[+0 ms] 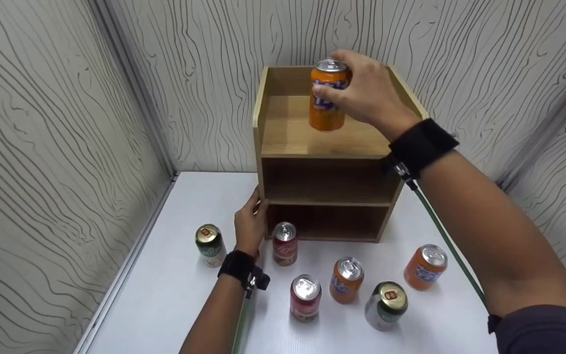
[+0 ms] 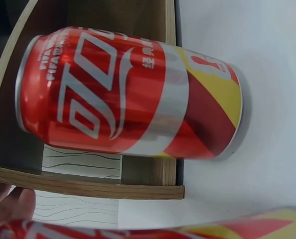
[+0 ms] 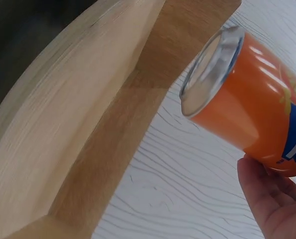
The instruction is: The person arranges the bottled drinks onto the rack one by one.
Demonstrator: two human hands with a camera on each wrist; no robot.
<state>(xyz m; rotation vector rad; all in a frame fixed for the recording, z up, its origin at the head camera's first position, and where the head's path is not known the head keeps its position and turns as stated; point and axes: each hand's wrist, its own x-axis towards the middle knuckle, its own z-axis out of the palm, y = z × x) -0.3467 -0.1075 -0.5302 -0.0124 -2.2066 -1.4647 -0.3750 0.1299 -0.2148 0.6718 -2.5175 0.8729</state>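
Aloft, right hand (image 1: 369,91), curled round orange can (image 1: 327,112)

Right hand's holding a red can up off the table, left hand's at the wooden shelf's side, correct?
Not quite: the can in the right hand is orange, not red, as the head view shows. It is up off the table, and the left hand is at the side of the wooden shelf.

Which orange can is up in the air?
The orange can in the right hand, held up near the top of the shelf. The other two orange cans stand on the table.
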